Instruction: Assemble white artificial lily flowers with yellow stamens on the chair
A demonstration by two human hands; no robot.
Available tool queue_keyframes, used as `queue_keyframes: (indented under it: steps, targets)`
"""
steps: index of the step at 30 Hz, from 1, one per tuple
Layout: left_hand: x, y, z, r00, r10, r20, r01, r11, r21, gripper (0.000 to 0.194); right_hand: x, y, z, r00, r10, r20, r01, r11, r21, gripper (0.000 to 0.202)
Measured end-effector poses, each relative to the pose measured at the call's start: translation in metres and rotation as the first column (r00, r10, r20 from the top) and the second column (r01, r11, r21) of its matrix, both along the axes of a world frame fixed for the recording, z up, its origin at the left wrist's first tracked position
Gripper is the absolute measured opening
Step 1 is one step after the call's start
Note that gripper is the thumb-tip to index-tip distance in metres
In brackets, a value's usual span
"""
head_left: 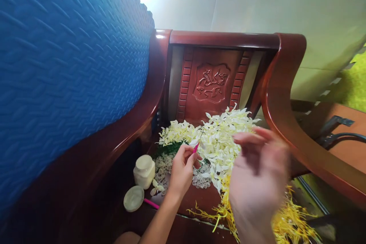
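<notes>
Pinching a pink stick (pixel 196 147) aligned toward one o'clock, the left hand (pixel 184 166) has white flowers (pixel 223 139) at two o'clock; whether the blurred right hand (pixel 259 171) holds anything is unclear.

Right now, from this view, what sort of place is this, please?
Probably a home, perhaps a living room used for handwork. A carved wooden chair serves as the work surface, white flowers are heaped on its seat, and a blue textured mat shows beside it.
</notes>
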State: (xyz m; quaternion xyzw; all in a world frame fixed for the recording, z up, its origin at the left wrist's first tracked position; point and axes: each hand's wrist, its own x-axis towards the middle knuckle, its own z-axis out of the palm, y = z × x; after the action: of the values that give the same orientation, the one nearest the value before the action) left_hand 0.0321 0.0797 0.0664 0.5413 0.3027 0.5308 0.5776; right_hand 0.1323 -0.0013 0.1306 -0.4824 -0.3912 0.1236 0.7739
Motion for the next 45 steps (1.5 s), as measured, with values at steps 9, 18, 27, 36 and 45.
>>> queue_keyframes:
  steps: [9, 18, 27, 36, 45]
  targets:
    - [0.004, -0.011, -0.003, 0.97, 0.039, -0.239, 0.009, 0.981, 0.195, 0.011, 0.007, 0.056, -0.051, 0.995, 0.084, 0.054, -0.068, 0.966, -0.248, 0.032]
    - [0.001, -0.009, -0.003, 0.95, 0.131, -0.282, -0.058, 0.965, 0.254, 0.013, 0.006, 0.058, -0.054, 0.995, 0.104, -0.011, -0.104, 0.965, -0.241, 0.034]
    - [0.004, -0.011, -0.004, 0.942, 0.142, -0.304, -0.065, 0.966, 0.25, 0.013, 0.011, 0.056, -0.054, 0.991, 0.064, -0.121, -0.09, 0.973, -0.214, 0.035]
    - [0.003, -0.01, -0.003, 0.95, 0.117, -0.29, -0.048, 0.971, 0.236, 0.017, 0.019, 0.058, -0.057, 0.985, 0.13, -0.116, -0.149, 0.973, -0.177, 0.029]
    - [0.001, -0.009, -0.016, 0.915, 0.202, -0.348, -0.1, 0.952, 0.289, 0.026, 0.021, 0.06, -0.062, 0.967, 0.246, -0.072, -0.256, 0.937, -0.237, 0.023]
